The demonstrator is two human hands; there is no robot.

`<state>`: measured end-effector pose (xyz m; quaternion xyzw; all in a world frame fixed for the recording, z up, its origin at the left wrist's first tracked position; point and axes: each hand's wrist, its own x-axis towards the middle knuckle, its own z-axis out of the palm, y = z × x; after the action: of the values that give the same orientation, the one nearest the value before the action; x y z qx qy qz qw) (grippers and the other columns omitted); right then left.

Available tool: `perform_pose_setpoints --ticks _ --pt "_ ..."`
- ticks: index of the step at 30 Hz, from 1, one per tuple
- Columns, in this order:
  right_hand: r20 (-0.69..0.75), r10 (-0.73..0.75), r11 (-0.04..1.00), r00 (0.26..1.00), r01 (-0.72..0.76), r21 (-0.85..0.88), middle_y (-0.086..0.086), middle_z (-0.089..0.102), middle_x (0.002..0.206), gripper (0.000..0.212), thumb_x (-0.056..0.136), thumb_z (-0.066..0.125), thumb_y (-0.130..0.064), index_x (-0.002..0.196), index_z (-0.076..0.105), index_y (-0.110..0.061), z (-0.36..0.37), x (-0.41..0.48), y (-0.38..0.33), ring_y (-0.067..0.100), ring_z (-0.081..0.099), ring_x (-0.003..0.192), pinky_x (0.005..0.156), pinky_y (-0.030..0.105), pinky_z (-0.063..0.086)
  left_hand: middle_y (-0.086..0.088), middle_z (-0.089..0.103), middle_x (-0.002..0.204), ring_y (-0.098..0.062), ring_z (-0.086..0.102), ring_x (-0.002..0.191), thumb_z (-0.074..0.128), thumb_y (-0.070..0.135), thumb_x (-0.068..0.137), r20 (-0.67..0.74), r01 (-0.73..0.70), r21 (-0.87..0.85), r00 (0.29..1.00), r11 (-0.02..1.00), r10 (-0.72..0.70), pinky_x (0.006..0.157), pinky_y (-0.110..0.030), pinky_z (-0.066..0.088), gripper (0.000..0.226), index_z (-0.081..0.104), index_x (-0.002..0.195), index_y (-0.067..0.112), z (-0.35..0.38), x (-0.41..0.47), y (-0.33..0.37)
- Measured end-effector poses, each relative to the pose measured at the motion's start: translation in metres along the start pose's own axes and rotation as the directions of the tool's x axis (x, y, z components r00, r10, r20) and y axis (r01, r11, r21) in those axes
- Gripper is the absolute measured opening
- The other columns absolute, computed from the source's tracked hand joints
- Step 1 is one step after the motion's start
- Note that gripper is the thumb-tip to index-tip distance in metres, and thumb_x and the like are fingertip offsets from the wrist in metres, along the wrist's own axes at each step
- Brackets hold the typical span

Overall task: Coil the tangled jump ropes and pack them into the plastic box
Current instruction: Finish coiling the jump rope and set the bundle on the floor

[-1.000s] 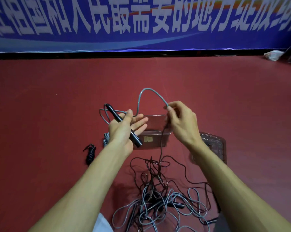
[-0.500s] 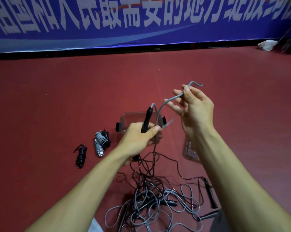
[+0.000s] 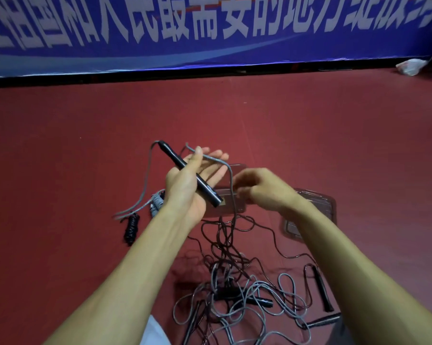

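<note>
My left hand (image 3: 193,180) is raised palm-up, its thumb pinning a black jump rope handle (image 3: 177,160) across the palm. The grey rope (image 3: 145,185) runs from the handle's top end, loops down to the left and passes over my straight fingers. My right hand (image 3: 264,191), blurred, pinches this rope just right of the left hand, where it drops toward the floor. The clear plastic box (image 3: 237,168) stands on the floor behind both hands, mostly hidden. A tangle of grey and black ropes (image 3: 237,292) lies below my forearms.
A coiled black rope (image 3: 131,227) and a coiled grey rope (image 3: 156,204) lie left of the box. The clear lid (image 3: 319,202) sits to its right. Loose black handles (image 3: 321,292) lie at the tangle's right edge. A blue banner (image 3: 210,33) bounds the red floor.
My left hand turned palm-up, swinging the handle from upright to slanted up-left. My right hand dropped from above the box to beside the left hand, carrying the rope over the fingers.
</note>
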<state>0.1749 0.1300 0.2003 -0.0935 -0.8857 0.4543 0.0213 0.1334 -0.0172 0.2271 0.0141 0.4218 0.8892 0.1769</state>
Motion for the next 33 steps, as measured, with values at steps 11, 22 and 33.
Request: perform_pose_setpoints --ticks 11,22,33 --pt "-0.136 -0.109 0.988 0.985 0.092 -0.128 -0.007 0.065 0.064 0.013 0.090 0.066 -0.013 0.078 0.067 -0.017 0.022 -0.008 -0.011 0.003 0.062 0.059 0.072 0.032 0.056 -0.008 0.074 0.090 -0.020 0.073 0.089 0.049 0.021 0.101 0.008 -0.044 -0.317 0.999 0.947 0.049 0.078 -0.029 0.060 0.018 0.060 0.098 0.006 -0.019 0.000 0.024" --pt "-0.475 0.013 0.776 0.880 0.290 0.559 0.006 0.063 0.069 0.009 0.091 0.064 -0.004 0.083 0.066 -0.009 0.001 -0.017 -0.035 0.012 0.062 0.050 0.049 0.028 0.055 -0.013 0.073 0.099 -0.021 0.073 0.088 0.049 0.017 0.102 0.114 -0.104 0.506 0.992 0.856 0.054 0.077 -0.030 0.059 0.018 0.066 0.099 0.013 -0.018 0.001 -0.003" --pt "-0.426 0.288 0.219 0.857 0.374 0.901 0.005 0.062 0.066 0.013 0.094 0.059 -0.003 0.081 0.059 -0.004 -0.030 -0.020 -0.037 0.015 0.061 0.054 0.055 0.025 0.057 0.006 0.069 0.086 -0.014 0.062 0.083 0.061 0.029 0.095 0.369 -0.340 0.897 0.928 0.282 -0.057 0.080 -0.031 0.047 0.014 0.070 0.091 0.020 -0.017 0.001 -0.033"
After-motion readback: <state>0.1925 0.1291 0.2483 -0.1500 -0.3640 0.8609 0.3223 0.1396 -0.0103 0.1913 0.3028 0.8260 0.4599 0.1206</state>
